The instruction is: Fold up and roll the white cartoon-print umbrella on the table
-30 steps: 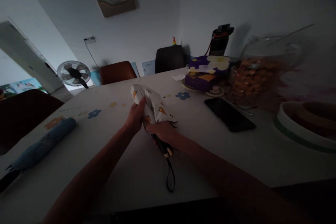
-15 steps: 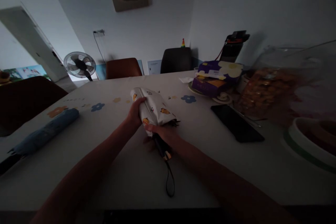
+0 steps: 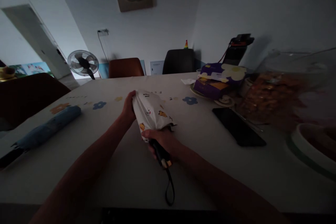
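A folded white umbrella point(image 3: 152, 112) with small cartoon prints lies across the middle of the white table point(image 3: 199, 147). My left hand point(image 3: 129, 106) grips the far top end of its canopy. My right hand point(image 3: 161, 139) is wrapped round the lower end where the fabric meets the black handle point(image 3: 162, 155). A black wrist strap point(image 3: 170, 190) hangs from the handle onto the table towards me.
A folded blue umbrella point(image 3: 44, 131) lies at the left. A black phone point(image 3: 238, 126), a purple box point(image 3: 217, 80), a glass jar of snacks point(image 3: 275, 91) and a bowl point(image 3: 312, 147) stand at the right. Chairs point(image 3: 125, 67) and a fan point(image 3: 83, 63) are beyond the table.
My left hand has slid up to the umbrella's far end and the canopy has turned a little. My right hand keeps its hold near the handle. The view shifted slightly.
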`<state>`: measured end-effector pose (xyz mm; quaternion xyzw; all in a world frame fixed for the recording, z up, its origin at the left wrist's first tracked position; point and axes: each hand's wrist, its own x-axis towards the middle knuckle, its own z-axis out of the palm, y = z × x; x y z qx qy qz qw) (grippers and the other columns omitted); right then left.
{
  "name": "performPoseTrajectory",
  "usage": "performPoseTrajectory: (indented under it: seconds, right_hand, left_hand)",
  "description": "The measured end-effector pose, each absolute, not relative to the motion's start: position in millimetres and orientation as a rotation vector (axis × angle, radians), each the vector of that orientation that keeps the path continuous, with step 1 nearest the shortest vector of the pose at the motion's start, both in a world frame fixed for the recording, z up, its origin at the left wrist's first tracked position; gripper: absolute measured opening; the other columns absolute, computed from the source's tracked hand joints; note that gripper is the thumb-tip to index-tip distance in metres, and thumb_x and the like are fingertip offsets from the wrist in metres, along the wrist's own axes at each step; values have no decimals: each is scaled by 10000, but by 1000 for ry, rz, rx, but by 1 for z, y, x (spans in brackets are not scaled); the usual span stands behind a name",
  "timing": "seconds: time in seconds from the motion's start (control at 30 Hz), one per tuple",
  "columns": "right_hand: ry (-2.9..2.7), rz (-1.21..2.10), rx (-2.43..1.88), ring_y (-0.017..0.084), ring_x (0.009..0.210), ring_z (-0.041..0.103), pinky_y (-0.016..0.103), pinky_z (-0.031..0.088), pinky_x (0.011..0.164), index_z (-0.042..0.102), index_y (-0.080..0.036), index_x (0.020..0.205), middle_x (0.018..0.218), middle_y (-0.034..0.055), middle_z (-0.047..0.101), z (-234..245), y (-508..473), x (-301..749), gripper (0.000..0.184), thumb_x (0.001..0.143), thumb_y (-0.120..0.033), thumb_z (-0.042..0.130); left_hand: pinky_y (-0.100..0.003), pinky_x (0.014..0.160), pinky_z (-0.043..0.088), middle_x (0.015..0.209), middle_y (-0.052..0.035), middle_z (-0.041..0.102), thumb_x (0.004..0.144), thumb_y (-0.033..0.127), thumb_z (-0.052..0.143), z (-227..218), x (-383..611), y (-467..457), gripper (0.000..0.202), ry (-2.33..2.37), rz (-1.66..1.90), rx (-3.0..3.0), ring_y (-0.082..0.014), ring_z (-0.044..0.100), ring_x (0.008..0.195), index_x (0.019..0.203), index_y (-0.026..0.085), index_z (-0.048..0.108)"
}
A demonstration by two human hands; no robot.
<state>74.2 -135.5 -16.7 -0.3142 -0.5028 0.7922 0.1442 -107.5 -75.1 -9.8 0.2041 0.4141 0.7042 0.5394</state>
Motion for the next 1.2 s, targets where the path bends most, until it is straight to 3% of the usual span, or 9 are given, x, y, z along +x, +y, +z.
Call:
performPoseTrajectory:
  seconds: [0.17,0.37,0.53,0.67,0.8,0.93,1.07,1.2]
  right_hand:
    - [-1423,2250,-932,75,321,426,204,397,309,558,-147,757,489,-31,530,-13,-135,75,164,730,-302,603]
    - [-1632,1715,-1270,102,344,485,196,390,329,517,-146,564,418,6,515,-17,-117,78,251,738,-305,605]
    - [-1372,2148,-1162,87,310,426,202,394,311,551,-144,692,422,-33,480,-20,-117,76,207,786,-328,565]
    - [-1197,2365,-1104,74,330,425,174,381,317,542,-144,720,445,-37,465,-19,-121,75,259,819,-383,546]
    - [-1079,2399,-1057,67,354,433,185,396,329,541,-138,747,528,-23,519,-20,-120,74,233,806,-361,577]
    - [-1093,2414,-1059,81,364,445,196,395,335,551,-132,730,496,-20,501,-26,-119,74,196,787,-317,579]
    - [-1121,2411,-1078,84,370,448,198,391,336,549,-135,691,476,-23,479,-29,-119,74,143,767,-254,563]
    - [-1065,2402,-1042,78,392,471,210,402,338,541,-128,667,572,-6,533,-29,-120,73,101,738,-187,583]
  left_hand:
    - [-252,544,476,490,28,487,683,277,567,-13,-137,-72,139,1065,1766,364,-111,499,445,654,184,468]
    - [-267,676,484,664,-9,543,687,164,503,-11,-139,-72,62,1165,1907,303,-119,588,634,677,180,445]
    - [-293,673,478,721,-39,587,661,132,507,-3,-109,-77,43,1262,1941,535,-135,592,641,697,155,504]
    - [-308,691,473,774,-60,632,632,153,590,2,-81,-83,187,1318,1896,957,-158,602,708,819,145,588]
    - [-303,770,453,807,-61,665,636,129,595,5,-48,-69,220,1363,1520,1519,-178,608,802,842,170,661]
    - [-299,858,414,937,-32,674,649,120,574,3,-16,-41,248,1354,788,2111,-188,590,919,845,214,694]
    - [-310,826,405,1023,-62,654,739,234,546,-5,2,-26,254,1392,87,2570,-203,577,922,952,198,680]
    - [-307,779,407,946,-76,653,768,213,497,-5,1,-26,231,1558,110,2725,-201,575,880,899,187,686]
